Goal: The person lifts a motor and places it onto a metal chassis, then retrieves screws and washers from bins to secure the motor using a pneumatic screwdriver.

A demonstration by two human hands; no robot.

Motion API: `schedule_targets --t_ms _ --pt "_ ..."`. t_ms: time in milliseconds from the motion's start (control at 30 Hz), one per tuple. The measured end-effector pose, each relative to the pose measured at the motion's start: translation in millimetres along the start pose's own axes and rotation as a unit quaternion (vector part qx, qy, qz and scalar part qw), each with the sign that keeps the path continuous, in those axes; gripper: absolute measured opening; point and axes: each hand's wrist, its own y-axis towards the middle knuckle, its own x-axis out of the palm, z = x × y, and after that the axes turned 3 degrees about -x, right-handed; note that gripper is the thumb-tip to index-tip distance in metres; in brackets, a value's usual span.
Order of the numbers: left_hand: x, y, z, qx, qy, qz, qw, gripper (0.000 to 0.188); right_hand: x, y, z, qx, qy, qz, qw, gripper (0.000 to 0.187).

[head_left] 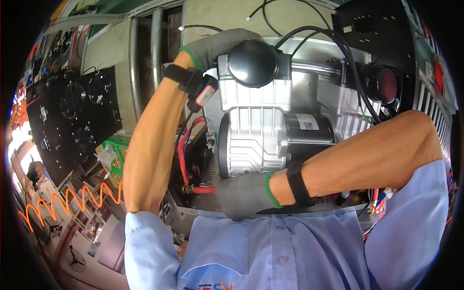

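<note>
A silver and black compressor pump (256, 135) with ribbed metal housing and a round black cap (252, 64) stands in front of me. My left hand (220, 46), in a grey glove with a green cuff, curves round the far side of its top, fingertips hidden behind the cap. At the near end, my right hand (244, 195), gloved the same way, grips the lower edge of the pump, its fingers mostly out of sight. A red hose (183, 150) runs past the pump's left side to a brass fitting (187, 189) close to my right hand.
A second pump (345, 96) with a dark round cap stands at the right, joined by a metal tube (316, 68). Black cables (333, 33) arch over it. Black panels with fans (72, 116) lie at the left, above an orange coiled hose (72, 198).
</note>
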Motion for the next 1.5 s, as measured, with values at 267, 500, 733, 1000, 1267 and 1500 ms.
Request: schedule_targets --t_ms 267,500,733,1000,1267,1500 --pt "-3.4 4.3 3.8 -0.008 0.034 -0.024 0.999 0.037 5.7 2.1 1.1 -0.020 -0.006 0.065 0.998 0.039" --pt "-3.9 5.3 22.1 -0.008 -0.008 -0.031 0.999 0.031 12.4 -1.6 6.0 -0.124 -0.187 0.084 0.971 0.028" --pt "1.1 3.5 12.0 -0.041 -0.093 -0.020 0.995 0.032 21.0 2.6 5.0 -0.090 -0.108 0.150 0.979 0.023" --pt "3.6 -0.2 6.0 -0.068 -0.089 -0.004 0.994 0.036 -31.1 -61.8 -6.8 -0.155 -0.447 0.431 0.769 0.025" --pt "2.2 26.4 -13.1 -0.109 -0.138 -0.017 0.984 0.039 -113.7 -156.4 84.1 0.314 -0.288 0.320 0.847 0.035" --pt "16.3 1.2 -7.0 -0.094 -0.134 0.088 0.983 0.037 -72.3 -132.7 81.5 0.329 -0.266 0.377 0.824 0.053"
